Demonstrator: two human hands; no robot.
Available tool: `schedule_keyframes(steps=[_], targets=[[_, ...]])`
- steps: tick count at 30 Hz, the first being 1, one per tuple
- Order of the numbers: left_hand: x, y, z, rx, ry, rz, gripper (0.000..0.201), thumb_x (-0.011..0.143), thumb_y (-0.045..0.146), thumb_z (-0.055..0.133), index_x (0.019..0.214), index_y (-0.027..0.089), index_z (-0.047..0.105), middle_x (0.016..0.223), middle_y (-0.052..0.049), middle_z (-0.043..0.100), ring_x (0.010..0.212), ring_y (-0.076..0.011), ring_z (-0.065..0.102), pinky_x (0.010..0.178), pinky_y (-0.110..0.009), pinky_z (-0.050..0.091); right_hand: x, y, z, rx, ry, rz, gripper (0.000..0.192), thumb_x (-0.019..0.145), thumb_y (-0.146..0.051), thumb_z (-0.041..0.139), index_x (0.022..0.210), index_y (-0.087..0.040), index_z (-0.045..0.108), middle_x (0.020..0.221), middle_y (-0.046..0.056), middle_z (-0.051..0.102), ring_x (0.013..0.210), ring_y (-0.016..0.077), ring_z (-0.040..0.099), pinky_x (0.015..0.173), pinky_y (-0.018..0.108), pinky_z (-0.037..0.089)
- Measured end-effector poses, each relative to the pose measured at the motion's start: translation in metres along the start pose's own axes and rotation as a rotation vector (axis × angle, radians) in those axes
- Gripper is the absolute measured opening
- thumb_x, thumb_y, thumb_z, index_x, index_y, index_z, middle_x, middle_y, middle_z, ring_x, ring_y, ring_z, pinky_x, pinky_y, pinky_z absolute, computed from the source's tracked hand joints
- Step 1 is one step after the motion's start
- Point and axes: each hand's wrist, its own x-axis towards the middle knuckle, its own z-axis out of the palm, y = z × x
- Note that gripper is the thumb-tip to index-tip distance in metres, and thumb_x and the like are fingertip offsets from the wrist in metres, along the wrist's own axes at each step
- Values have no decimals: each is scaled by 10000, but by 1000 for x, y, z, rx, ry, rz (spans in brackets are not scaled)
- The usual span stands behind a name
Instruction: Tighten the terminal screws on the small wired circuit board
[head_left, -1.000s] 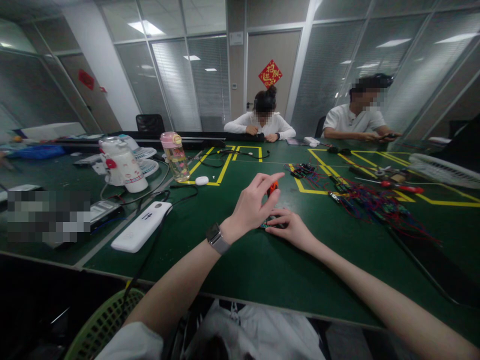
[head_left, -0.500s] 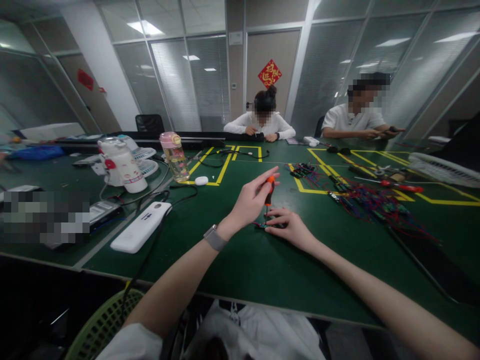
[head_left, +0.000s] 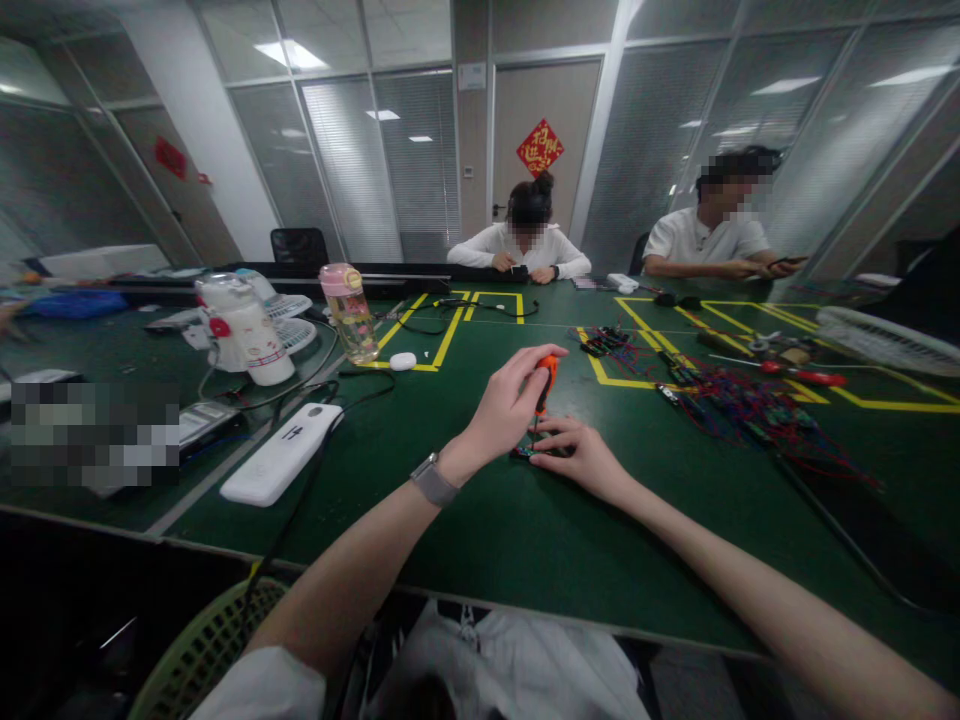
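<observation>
A small circuit board lies flat on the green desk, pinned under the fingertips of the right hand, whose fingers are spread and pressed down on it rather than curled around it. Directly above the board stands an orange-handled screwdriver, nearly upright, its thin shaft pointing down at the board; the fingers of the left hand are pinched around its handle, and a grey wristwatch sits on that wrist. To the right of both hands, a tangle of red and blue wired boards spreads over yellow tape lines, with a red-handled screwdriver beyond it. To the left of the hands lie a white power bank with a black cable, a small white puck-shaped device, a pink-lidded water bottle and a white patterned bottle. Across the desk, well apart, two people in white shirts sit, each with hands busy on something small. A green basket shows at the near edge below the left forearm.
</observation>
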Motion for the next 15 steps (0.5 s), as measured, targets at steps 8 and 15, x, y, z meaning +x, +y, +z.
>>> schedule_keyframes(steps=[8, 15], targets=[[-4, 5, 7, 140, 156, -4, 160, 847, 257, 652, 997, 206, 671, 946, -37, 571, 856, -149, 571, 813, -286, 492, 0, 0, 0, 18, -4, -11, 114, 730, -306, 740, 823, -261, 786, 1094, 80, 723, 1096, 317, 613, 1047, 574, 338], [-2, 0, 5, -128, 55, -83, 269, 963, 256, 440, 1163, 203, 613, 1028, -66, 651, 885, -155, 647, 789, -275, 532, 1, -1, -2, 10, -9, -3, 117, 711, -297, 756, 819, -264, 786, 1102, 86, 724, 1109, 332, 617, 1078, 605, 272]])
